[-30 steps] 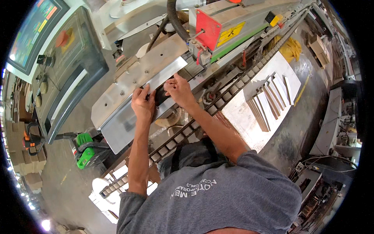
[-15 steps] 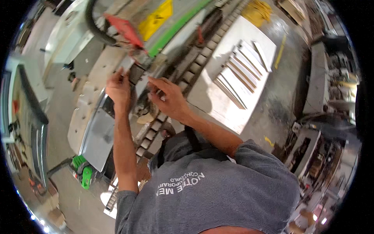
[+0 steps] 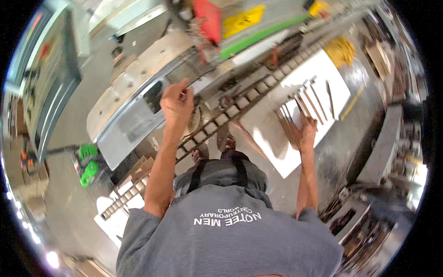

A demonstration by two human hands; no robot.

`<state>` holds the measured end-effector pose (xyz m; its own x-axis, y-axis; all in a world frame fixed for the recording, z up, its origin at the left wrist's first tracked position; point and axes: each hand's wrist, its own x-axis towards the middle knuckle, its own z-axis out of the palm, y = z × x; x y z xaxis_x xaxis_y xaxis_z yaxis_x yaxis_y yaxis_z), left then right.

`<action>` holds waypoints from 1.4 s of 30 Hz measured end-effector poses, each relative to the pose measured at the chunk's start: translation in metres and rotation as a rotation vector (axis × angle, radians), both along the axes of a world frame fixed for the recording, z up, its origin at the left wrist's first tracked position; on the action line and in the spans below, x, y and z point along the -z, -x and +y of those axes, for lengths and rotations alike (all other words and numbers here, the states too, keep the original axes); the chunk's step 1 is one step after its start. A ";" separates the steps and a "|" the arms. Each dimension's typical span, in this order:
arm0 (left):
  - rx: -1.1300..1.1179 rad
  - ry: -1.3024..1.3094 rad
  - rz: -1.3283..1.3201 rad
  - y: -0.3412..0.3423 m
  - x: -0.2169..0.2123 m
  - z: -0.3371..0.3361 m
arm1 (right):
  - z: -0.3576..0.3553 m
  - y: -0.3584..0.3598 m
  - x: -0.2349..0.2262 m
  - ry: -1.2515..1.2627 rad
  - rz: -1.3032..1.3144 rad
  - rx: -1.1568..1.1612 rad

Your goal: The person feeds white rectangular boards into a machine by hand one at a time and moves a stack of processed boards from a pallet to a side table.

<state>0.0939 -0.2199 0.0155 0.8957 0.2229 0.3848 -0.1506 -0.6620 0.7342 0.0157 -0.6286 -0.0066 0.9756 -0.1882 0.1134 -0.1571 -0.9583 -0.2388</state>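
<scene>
My left hand [image 3: 177, 104] is held above the metal bed of a machine, its fingers curled closed. Whatever is inside them, if anything, is too small to make out. Below it runs a grey metal table [image 3: 130, 135] alongside a pale wooden board [image 3: 138, 74]. Out to the right, my right hand [image 3: 307, 133] reaches down over several thin strips [image 3: 287, 121] with brown edges, fingers apart and at the strips; blur hides whether they grip one. These strips lie on a white panel [image 3: 330, 69].
A segmented rail [image 3: 217, 122] crosses diagonally in front of my feet. The machine has a green edge [image 3: 263, 37], a red part [image 3: 207, 21] and a yellow label [image 3: 242, 21]. Green-handled tools [image 3: 89, 164] sit at the left. Yellow cloth [image 3: 340, 51] lies beyond the panel.
My right hand has left the machine and swung right to the strips. My left hand stays over the machine, its fingers more curled. The view has shifted, with my feet now showing.
</scene>
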 end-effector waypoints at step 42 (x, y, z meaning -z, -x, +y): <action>-0.606 -0.283 -0.055 0.078 0.040 0.160 | 0.391 -0.126 0.008 -1.523 0.611 -0.658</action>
<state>0.0164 -0.0599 -0.0244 0.6217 0.5636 0.5439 0.2760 -0.8075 0.5213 0.1416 -0.2372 -0.0145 0.7581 0.6351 -0.1480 -0.2729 0.1029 -0.9565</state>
